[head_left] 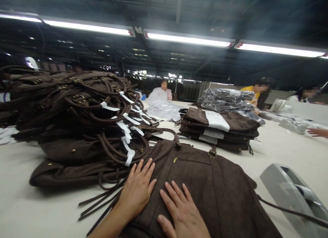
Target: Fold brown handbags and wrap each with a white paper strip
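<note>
A dark brown handbag [194, 176] lies flat on the table in front of me, its zip pocket and handle rings facing up. My left hand [137, 188] rests open on its left side, fingers stretched out. Beside it, my right hand [180, 209] also lies open on the bag's panel, fingers spread. Long dark straps [102, 197] trail from under the bag's left edge onto the table. Just left of the bag rises a tall pile of similar brown handbags [74, 156], their looped handles carrying white paper tags [125, 132].
Behind the bag sits a stack of folded brown bags with white bands [217, 120]. Plastic-wrapped bags [225, 98] and clear plastic [164, 110] lie farther back. A grey dispenser-like object [294, 193] stands at right. Several people are around the table; another person's hand [317, 132] reaches in at right.
</note>
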Demonstrator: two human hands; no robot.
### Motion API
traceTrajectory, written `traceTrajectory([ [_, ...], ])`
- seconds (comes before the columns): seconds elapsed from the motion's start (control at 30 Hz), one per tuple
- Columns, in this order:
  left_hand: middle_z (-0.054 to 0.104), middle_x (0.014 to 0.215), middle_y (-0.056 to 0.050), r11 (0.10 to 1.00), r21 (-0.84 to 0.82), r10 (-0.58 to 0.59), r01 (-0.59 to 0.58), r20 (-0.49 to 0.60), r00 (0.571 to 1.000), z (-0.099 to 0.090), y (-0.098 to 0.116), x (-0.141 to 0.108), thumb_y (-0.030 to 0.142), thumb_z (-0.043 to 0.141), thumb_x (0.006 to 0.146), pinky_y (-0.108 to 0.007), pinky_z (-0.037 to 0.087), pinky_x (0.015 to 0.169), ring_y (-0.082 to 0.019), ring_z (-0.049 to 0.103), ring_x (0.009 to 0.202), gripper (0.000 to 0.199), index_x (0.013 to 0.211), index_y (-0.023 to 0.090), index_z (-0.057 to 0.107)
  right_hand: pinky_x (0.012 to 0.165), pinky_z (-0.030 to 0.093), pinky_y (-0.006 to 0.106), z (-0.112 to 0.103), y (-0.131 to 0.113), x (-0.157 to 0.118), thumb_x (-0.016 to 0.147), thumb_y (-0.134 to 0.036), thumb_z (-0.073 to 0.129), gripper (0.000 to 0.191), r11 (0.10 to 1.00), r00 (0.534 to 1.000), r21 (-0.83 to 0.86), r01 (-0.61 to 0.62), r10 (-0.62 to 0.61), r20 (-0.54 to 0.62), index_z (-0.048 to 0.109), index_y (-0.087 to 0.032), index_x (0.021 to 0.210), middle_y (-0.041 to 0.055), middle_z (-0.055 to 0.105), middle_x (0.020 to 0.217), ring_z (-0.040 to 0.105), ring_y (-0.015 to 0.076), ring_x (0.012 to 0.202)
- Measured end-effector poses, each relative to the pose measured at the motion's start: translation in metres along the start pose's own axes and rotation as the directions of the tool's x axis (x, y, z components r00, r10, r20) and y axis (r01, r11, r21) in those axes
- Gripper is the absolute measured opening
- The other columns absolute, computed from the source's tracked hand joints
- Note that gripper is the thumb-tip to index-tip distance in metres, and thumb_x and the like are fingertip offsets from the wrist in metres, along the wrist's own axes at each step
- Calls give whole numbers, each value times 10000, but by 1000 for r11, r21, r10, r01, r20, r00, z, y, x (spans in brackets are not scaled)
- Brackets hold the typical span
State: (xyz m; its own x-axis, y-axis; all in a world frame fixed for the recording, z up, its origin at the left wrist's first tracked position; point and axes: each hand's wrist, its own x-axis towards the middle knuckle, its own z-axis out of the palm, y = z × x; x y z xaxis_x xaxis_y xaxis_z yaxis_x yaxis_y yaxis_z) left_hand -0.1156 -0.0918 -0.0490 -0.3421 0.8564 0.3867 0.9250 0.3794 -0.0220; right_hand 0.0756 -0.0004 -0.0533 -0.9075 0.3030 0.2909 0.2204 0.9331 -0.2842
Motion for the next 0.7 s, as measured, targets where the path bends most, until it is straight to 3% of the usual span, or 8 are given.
traceTrajectory([
  [0.1, 417, 1497, -40, 999, -26, -28, 28, -7, 1000, -2, 1, 0, 324, 459, 908, -527, 353, 1109, -313, 388, 1368, 490, 1379, 198, 500, 1176, 235, 503, -9, -4, 1, 932, -550, 442, 547, 999, 999, 37, 17, -19, 43, 405, -339, 1436, -18, 379, 1506, 356, 271, 1393],
  [0.3, 489, 1447, -60, 994, -94, -58, 56, -23, 998, -11, 3, -3, 256, 446, 904, -488, 369, 1112, -282, 429, 1344, 425, 1303, 173, 567, 1183, 219, 479, -25, -14, -4, 973, -535, 357, 515, 998, 996, 27, -57, 55, 68, 431, -298, 1425, -2, 405, 1495, 341, 231, 1404],
  [0.47, 509, 1429, -75, 993, -107, -46, 39, -67, 997, -14, 2, -8, 232, 439, 897, -491, 381, 1102, -282, 444, 1333, 410, 1273, 164, 589, 1174, 219, 501, -24, -12, -32, 973, -522, 361, 541, 978, 981, -84, -192, 190, -31, 452, -225, 1416, 50, 403, 1492, 348, 257, 1398],
  [0.7, 526, 1415, -72, 986, -157, -60, 52, -52, 997, -19, 0, -10, 236, 431, 891, -435, 390, 1098, -256, 456, 1323, 397, 1239, 159, 604, 1159, 214, 519, -23, -16, -56, 969, -434, 409, 508, 942, 947, -181, -281, 241, -213, 513, -142, 1372, 118, 448, 1458, 383, 299, 1373],
])
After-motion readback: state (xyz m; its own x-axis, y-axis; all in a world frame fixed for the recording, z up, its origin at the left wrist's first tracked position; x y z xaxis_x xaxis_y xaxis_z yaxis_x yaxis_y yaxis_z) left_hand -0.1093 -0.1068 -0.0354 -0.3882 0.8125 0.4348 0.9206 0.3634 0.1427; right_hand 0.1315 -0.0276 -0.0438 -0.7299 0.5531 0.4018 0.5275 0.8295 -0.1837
